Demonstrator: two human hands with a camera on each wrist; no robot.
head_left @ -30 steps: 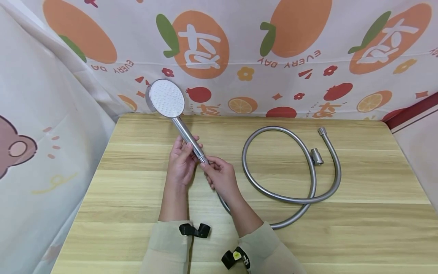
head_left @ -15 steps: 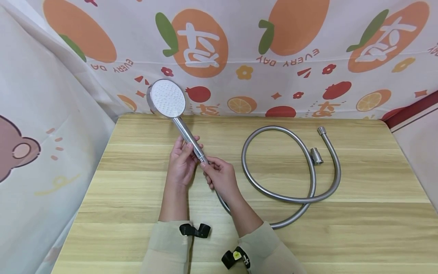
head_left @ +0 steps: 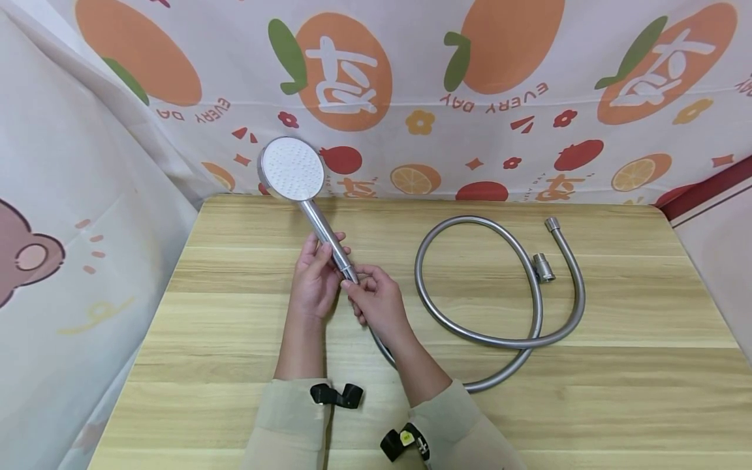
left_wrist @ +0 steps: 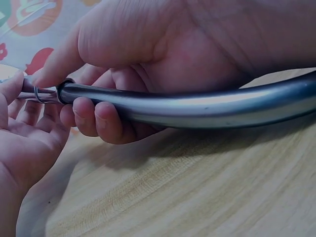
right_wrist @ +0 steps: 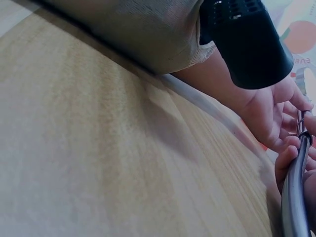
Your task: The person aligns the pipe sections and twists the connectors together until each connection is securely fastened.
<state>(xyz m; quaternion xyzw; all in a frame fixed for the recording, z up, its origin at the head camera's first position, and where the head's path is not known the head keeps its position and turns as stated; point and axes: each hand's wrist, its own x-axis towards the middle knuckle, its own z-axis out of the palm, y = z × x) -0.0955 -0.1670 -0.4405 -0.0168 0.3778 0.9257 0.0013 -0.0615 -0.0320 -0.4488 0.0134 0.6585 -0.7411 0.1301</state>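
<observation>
A chrome handheld shower head (head_left: 292, 168) with a white nozzle face tilts up toward the far left, raised off the table. My left hand (head_left: 315, 281) grips its handle (head_left: 322, 228) near the lower end, thumb on top. Just below, my right hand (head_left: 378, 300) pinches the end of the grey metal hose (left_wrist: 212, 106) where it meets the handle. In the left wrist view the right hand's fingers curl under the hose, and its dark end ring (left_wrist: 64, 91) sits against the handle's base. Whether the thread is engaged cannot be told.
The hose loops (head_left: 420, 281) across the right side of the wooden table (head_left: 205, 339), its free end fitting (head_left: 552, 225) pointing to the back. A small metal connector (head_left: 543, 267) lies beside the loop. A fruit-print cloth (head_left: 423, 65) hangs behind the table's far edge.
The shower head has shifted slightly to the right and turned a little, with the left hand moving along. The right hand stays at the joint; the looped hose lies unmoved.
</observation>
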